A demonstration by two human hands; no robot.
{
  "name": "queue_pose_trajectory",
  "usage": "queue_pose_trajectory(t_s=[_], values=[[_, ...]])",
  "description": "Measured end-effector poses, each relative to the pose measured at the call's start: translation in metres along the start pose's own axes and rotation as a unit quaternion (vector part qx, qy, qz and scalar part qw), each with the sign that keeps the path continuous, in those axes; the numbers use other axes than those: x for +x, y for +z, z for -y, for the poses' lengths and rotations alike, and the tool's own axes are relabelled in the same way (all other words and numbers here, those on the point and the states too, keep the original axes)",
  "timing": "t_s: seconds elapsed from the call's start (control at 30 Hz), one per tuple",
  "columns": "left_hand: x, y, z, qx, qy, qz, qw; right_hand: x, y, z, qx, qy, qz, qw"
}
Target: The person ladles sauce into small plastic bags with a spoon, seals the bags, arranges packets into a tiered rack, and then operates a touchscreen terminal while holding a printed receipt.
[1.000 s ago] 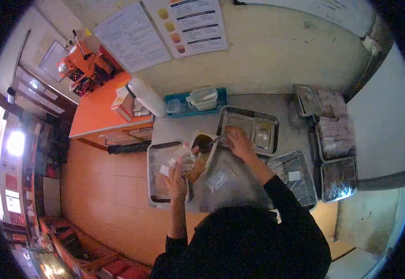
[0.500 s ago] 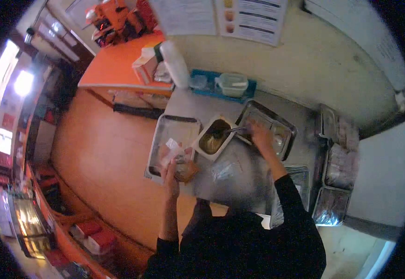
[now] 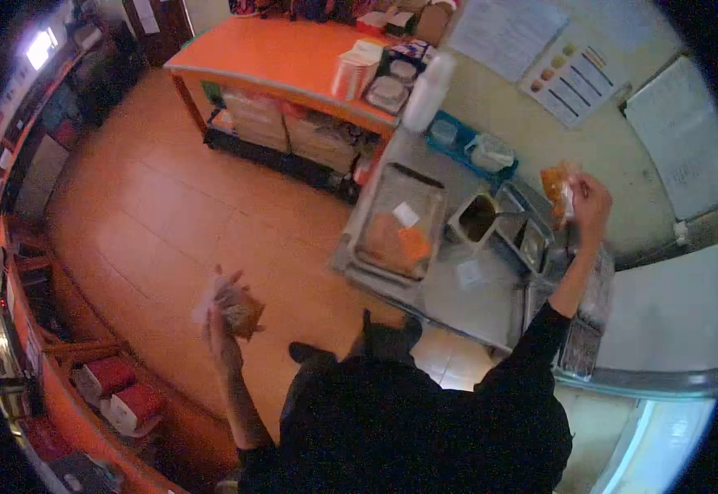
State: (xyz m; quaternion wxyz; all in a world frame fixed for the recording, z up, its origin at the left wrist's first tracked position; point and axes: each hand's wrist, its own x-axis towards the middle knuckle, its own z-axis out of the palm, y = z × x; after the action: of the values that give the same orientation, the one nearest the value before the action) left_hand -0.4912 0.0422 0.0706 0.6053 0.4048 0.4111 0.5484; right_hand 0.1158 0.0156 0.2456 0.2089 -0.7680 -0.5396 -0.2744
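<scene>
Out to the left, over the floor, my left hand (image 3: 222, 325) holds a small clear plastic bag with something brown (image 3: 244, 314) in it; blur hides its kind. My right hand (image 3: 591, 206) is raised near the wall, its fingers closed on a clear plastic packet with orange contents (image 3: 557, 188). Between the hands, a shallow metal tray (image 3: 370, 222) bears a white square (image 3: 406, 214) and an orange piece (image 3: 414, 244). Beside it stands a white tub (image 3: 460, 224) with dark contents, and a utensil handle (image 3: 507, 216) sticks out of it.
A steel table (image 3: 445, 288) carries the trays and a small clear packet (image 3: 469, 272). Behind the tub is a blue tray (image 3: 462, 160) with containers. An orange counter (image 3: 272, 58) stands at the back, and red boxes (image 3: 132, 403) sit on a shelf at lower left.
My left hand has swung left from above the metal tray with the bag. My right hand has left the utensil and risen to the right, now holding the orange packet. The view has turned left.
</scene>
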Motion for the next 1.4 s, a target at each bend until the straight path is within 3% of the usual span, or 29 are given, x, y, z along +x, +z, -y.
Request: queue_pose_trajectory(t_s=[0.03,0.1,0.27,0.4,0.57,0.6,0.67,0.77,0.83,0.97,1.03,1.07,1.1,1.17,1.2,1.23,1.33,1.37,1.4], values=[[0.005,-0.026,-0.009,0.000,0.010,-0.005,1.000,0.003,-0.014,0.043,-0.005,-0.003,0.002,1.000],[0.014,-0.077,-0.026,0.000,0.031,-0.014,0.999,0.016,-0.027,0.137,0.171,0.031,0.079,0.982],[0.050,-0.197,-0.085,0.032,0.013,-0.045,0.998,0.027,0.019,0.380,0.294,-0.050,0.203,0.933],[0.109,-0.320,-0.108,0.081,0.126,-0.115,0.982,0.031,0.113,0.591,0.464,-0.142,0.257,0.836],[0.184,-0.489,-0.187,0.102,0.129,-0.221,0.961,0.077,0.142,0.897,0.519,-0.318,0.275,0.744],[0.187,-0.506,-0.215,0.096,0.135,-0.234,0.958,0.087,0.122,0.952,0.540,-0.287,0.367,0.701],[0.200,-0.571,-0.253,0.089,0.149,-0.261,0.950,0.095,0.134,1.063,0.551,-0.268,0.457,0.644],[0.216,-0.656,-0.300,0.062,0.181,-0.338,0.922,0.100,0.197,1.229,0.600,-0.390,0.357,0.601],[0.232,-0.704,-0.330,-0.040,0.224,-0.394,0.890,0.106,0.207,1.332,0.567,-0.468,0.309,0.603],[0.271,-0.854,-0.333,-0.033,0.220,-0.484,0.846,0.093,0.216,1.528,0.613,-0.473,0.363,0.518],[0.298,-0.943,-0.340,-0.032,0.227,-0.479,0.847,0.080,0.236,1.611,0.554,-0.539,0.301,0.558],[0.316,-0.981,-0.356,0.026,0.216,-0.469,0.856,0.074,0.246,1.651,0.604,-0.492,0.332,0.531],[0.344,-1.022,-0.381,0.030,0.227,-0.462,0.857,0.075,0.255,1.695,0.608,-0.493,0.320,0.534],[0.397,-1.077,-0.418,0.053,0.240,-0.459,0.854,0.079,0.279,1.757,0.590,-0.445,0.398,0.543],[0.429,-1.089,-0.454,-0.051,0.230,-0.454,0.859,0.086,0.297,1.793,0.565,-0.466,0.413,0.540],[0.462,-1.119,-0.475,-0.054,0.230,-0.453,0.859,0.102,0.301,1.824,0.562,-0.468,0.414,0.542],[0.543,-1.217,-0.513,0.091,0.268,-0.375,0.883,0.130,0.326,1.917,0.521,-0.525,0.367,0.564],[0.570,-1.251,-0.522,0.094,0.267,-0.373,0.883,0.137,0.348,1.951,0.530,-0.525,0.344,0.570],[0.597,-1.275,-0.545,0.190,0.291,-0.365,0.864,0.146,0.360,1.983,0.537,-0.526,0.320,0.576]])
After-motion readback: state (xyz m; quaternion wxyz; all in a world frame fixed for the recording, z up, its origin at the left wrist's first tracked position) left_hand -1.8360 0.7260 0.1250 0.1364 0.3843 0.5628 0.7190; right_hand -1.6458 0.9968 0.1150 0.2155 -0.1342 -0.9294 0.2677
